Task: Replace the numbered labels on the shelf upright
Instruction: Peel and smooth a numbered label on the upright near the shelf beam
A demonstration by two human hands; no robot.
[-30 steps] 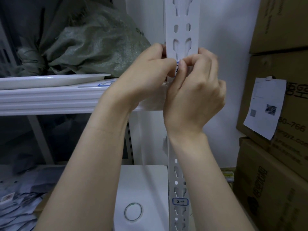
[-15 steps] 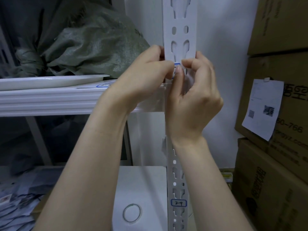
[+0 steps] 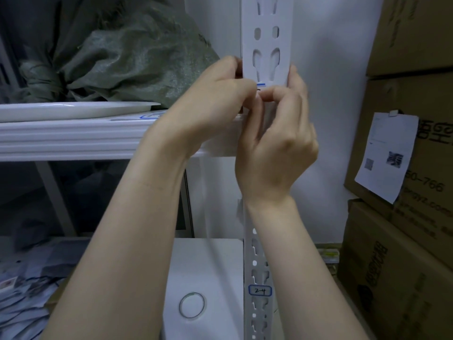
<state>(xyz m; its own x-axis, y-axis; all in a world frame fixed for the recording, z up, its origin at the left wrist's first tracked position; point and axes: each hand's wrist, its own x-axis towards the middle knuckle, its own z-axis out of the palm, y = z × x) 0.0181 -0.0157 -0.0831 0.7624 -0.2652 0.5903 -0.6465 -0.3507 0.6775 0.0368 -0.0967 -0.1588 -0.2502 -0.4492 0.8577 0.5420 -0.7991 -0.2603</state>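
Observation:
A white slotted shelf upright (image 3: 266, 40) runs top to bottom through the middle of the view. A blue-bordered label (image 3: 261, 84) sits on it at hand height, mostly covered by fingers. My left hand (image 3: 220, 104) curls against the upright's left side, its fingertips at the label. My right hand (image 3: 277, 133) has its thumb and forefinger pinching at the label, other fingers behind the upright's right edge. Lower down, a second blue-bordered label marked "24" (image 3: 260, 290) is stuck on the upright.
A white shelf beam (image 3: 73, 141) carries a white plate (image 3: 73, 110) and a green woven sack (image 3: 137, 62). Stacked cardboard boxes (image 3: 411, 217) stand at the right. Below, a tape roll (image 3: 191, 304) lies on a white box (image 3: 208, 266); papers (image 3: 22, 288) lie lower left.
The view has shifted slightly. My right hand's fingers have moved down and opened a little at the label, showing the label's blue top edge. My left hand stays at the upright.

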